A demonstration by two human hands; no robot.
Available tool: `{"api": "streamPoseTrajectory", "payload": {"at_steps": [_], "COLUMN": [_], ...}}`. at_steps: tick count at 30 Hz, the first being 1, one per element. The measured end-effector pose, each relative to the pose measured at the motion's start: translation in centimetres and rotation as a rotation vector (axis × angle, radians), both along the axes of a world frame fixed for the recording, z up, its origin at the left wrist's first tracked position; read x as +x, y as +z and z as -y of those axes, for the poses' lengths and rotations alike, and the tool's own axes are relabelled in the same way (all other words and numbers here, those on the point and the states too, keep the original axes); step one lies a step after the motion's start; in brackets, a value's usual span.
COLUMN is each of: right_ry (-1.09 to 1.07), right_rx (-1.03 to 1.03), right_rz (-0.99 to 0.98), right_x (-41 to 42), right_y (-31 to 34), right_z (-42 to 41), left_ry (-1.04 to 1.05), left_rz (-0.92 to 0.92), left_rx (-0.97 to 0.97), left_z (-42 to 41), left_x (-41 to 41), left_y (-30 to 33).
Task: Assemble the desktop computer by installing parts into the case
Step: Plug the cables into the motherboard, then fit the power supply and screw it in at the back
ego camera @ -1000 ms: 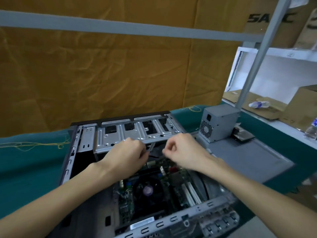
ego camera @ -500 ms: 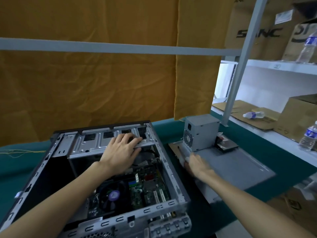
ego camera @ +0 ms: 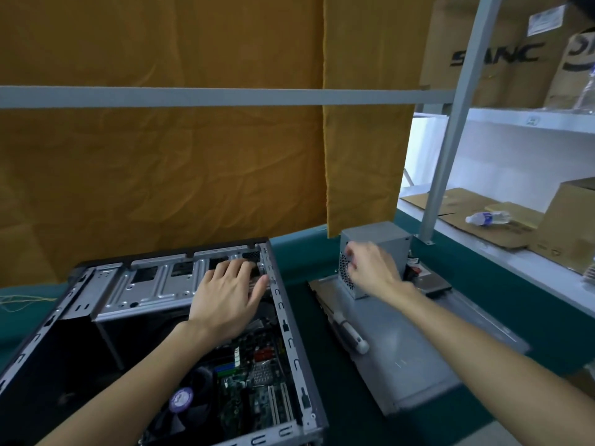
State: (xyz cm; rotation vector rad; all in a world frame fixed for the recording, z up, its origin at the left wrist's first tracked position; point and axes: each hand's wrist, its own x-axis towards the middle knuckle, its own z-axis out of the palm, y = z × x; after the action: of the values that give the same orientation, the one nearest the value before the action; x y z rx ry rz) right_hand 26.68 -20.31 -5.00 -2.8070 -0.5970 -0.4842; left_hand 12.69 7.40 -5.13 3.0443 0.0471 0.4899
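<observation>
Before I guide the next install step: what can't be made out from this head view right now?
- Right hand: motion-blurred at the power supply; whether it grips the unit is unclear.
- Left hand: covers the right end of the drive cage and whatever lies beneath.
- Computer case: near-left interior in shadow; bottom frame edge cuts off the nearest part.
- Part behind the power supply: largely hidden by it and the right forearm.

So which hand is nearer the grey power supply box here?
Right. The right hand is at the power supply, fingers at its vented face. The left hand rests on the drive bay inside the case.
</observation>
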Motion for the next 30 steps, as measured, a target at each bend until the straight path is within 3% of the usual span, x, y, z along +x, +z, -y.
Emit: {"api": "streamPoseTrajectory", "payload": {"at_steps": [5, 11, 14, 30], "right_ry": [0.213, 0.014, -0.001, 0.117], "right_rx": [0.070, -0.486, -0.552, -0.383], "right_rz": [-0.057, -0.431, -0.498, -0.135], "right_x": [4.5, 9.7, 10.4, 6.8], "right_y": [3.8, 7.3, 6.9, 6.0], "right_z": [0.8, 2.2, 2.2, 1.5], "left_ry": [-0.029, -0.104, -0.164, -0.252], "left_rz": [0.016, -0.016, -0.023, 0.010], "left_rx": [0.017, 0.059, 0.109, 0.185], "left_z": [-0.2, -0.6, -0.7, 0.1], "left_x": [0.0, -0.3, 0.1, 4.6], "left_y": [0.1, 0.2, 0.1, -0.3]}}
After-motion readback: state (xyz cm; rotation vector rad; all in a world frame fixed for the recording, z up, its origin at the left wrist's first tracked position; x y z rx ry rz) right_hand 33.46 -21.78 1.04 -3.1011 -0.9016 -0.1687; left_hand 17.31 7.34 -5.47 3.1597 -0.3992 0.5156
